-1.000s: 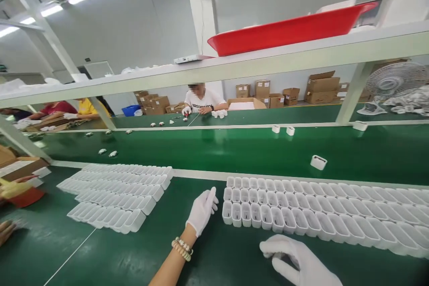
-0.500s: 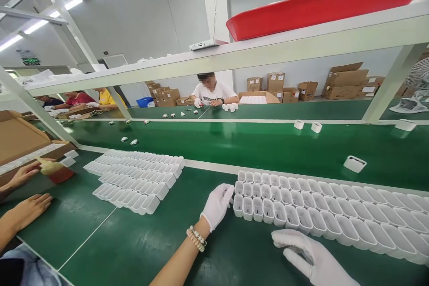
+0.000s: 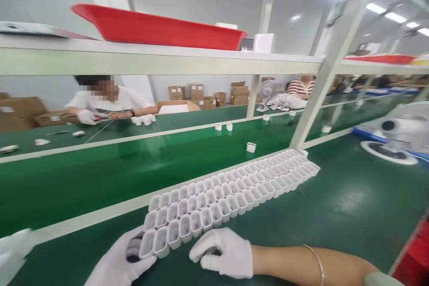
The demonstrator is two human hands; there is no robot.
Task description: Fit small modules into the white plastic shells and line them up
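Three long rows of small white open-topped plastic cups [image 3: 231,192] stand side by side on the green tabletop. My left hand [image 3: 117,259], in a white glove, is at their left end. Its thumb is at the front and its fingers are behind the end cup [image 3: 147,243] of the front row, seeming to grip it from both sides. My right hand [image 3: 226,252], also gloved, is just in front of that row, fingers curved, with a gap above the thumb and nothing visible between. Dark marks show inside several cups.
A green conveyor belt [image 3: 134,172] runs behind the rows, carrying a few white cups. A shelf [image 3: 150,62] crosses above with a red tray [image 3: 161,29]. A white fan [image 3: 398,132] stands at right. A co-worker [image 3: 107,98] sits opposite. White pieces [image 3: 15,254] are blurred at left.
The view has swung to the right. My left hand has spread around the front row's end cup from its earlier bunched pose. My right hand appears closer to that left end.
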